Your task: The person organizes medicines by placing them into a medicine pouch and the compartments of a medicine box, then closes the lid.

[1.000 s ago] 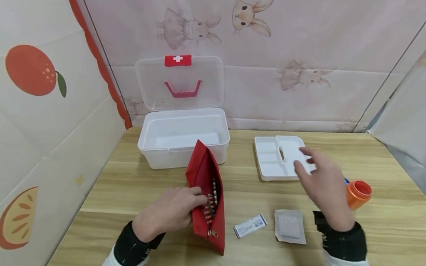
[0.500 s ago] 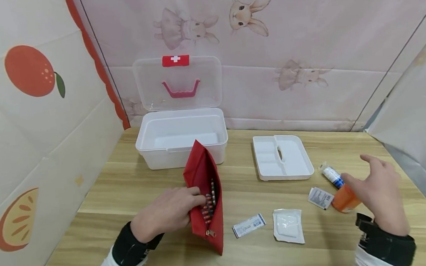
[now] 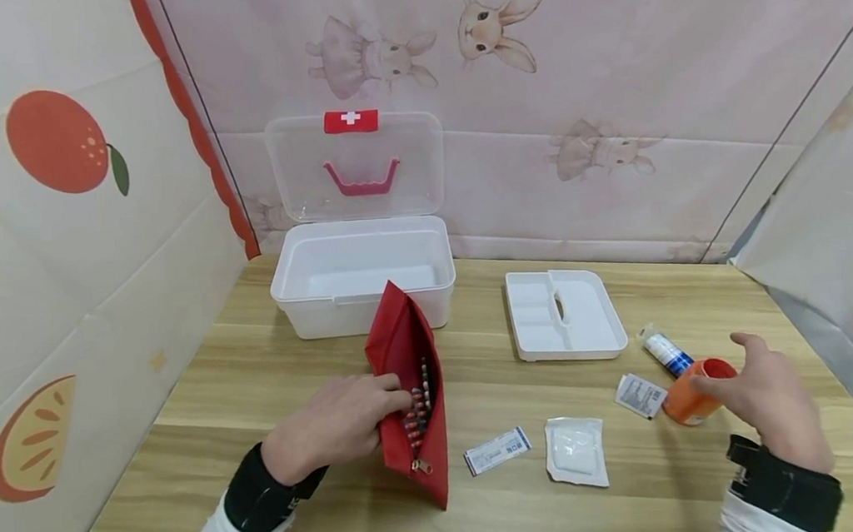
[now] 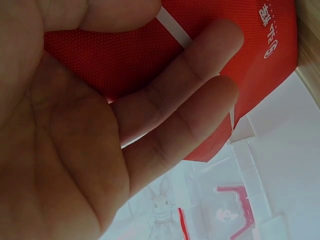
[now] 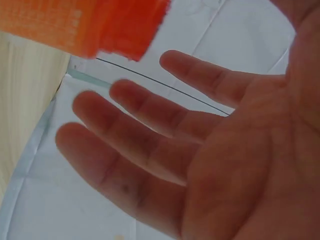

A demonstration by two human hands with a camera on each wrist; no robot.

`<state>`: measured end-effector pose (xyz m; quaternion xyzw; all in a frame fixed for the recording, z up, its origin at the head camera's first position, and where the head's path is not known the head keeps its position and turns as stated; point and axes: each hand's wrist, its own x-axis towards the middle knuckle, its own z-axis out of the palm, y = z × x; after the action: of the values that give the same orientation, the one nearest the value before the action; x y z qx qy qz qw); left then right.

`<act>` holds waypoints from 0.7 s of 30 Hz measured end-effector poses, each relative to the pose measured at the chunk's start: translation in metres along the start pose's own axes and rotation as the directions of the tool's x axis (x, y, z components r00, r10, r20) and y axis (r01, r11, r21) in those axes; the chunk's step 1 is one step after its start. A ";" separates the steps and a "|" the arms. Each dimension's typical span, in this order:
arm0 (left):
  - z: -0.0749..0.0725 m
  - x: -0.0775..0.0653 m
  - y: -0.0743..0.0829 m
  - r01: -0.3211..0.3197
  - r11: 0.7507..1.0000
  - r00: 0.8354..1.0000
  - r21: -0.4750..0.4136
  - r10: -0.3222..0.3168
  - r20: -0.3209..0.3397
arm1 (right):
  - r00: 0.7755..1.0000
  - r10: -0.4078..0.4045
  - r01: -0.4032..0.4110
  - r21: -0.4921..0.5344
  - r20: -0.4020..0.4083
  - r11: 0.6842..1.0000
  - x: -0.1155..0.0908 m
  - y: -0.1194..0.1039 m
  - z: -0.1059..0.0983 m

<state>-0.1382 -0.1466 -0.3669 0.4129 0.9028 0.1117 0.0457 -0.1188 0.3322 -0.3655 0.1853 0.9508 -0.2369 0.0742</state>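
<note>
My left hand (image 3: 344, 423) grips the near-left edge of a red zip pouch (image 3: 440, 440), which stands upright with its mouth spread. Inside show rows of small red-and-dark capsule-like pieces (image 3: 413, 426). White straps and lettering mark the outside of the pouch (image 4: 200, 50) in the left wrist view. At the right, my right hand (image 3: 776, 405) is spread beside an orange bottle (image 3: 685, 400), its thumb overlapping the bottle in the head view. The right wrist view has the orange bottle (image 5: 75, 25) apart from the fingers, which are extended and hold nothing.
A white box (image 3: 365, 308) with its clear lid raised stands at the back. Right of it lies a white divided tray (image 3: 595, 311). A blue-and-white tube (image 3: 666, 351) and a small packet (image 3: 641, 395) lie by the bottle; a flat packet (image 3: 497, 451) and square sachet (image 3: 576, 452) lie in front.
My right hand has moved right and toward me from near the tray, then lowered a little beside the bottle. The orange bottle is turned differently from a second ago. My left hand keeps its hold.
</note>
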 end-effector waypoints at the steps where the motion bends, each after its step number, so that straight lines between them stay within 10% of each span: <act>1: 0.000 0.000 0.000 0.001 1.000 1.000 0.002 -0.001 0.001 | 1.000 0.009 -0.009 0.007 0.023 1.000 0.001 0.001 0.001; 16: -0.001 -0.001 0.001 0.004 1.000 1.000 0.000 -0.004 0.003 | 0.987 0.034 -0.048 0.088 0.157 0.995 0.016 0.012 0.008; 21: -0.001 -0.001 0.000 0.002 1.000 1.000 0.004 -0.002 0.002 | 0.993 0.076 -0.089 0.155 0.091 0.984 0.008 0.007 0.004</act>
<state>-0.1375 -0.1472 -0.3657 0.4121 0.9034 0.1095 0.0461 -0.1234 0.3392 -0.3738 0.2197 0.9164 -0.3163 0.1091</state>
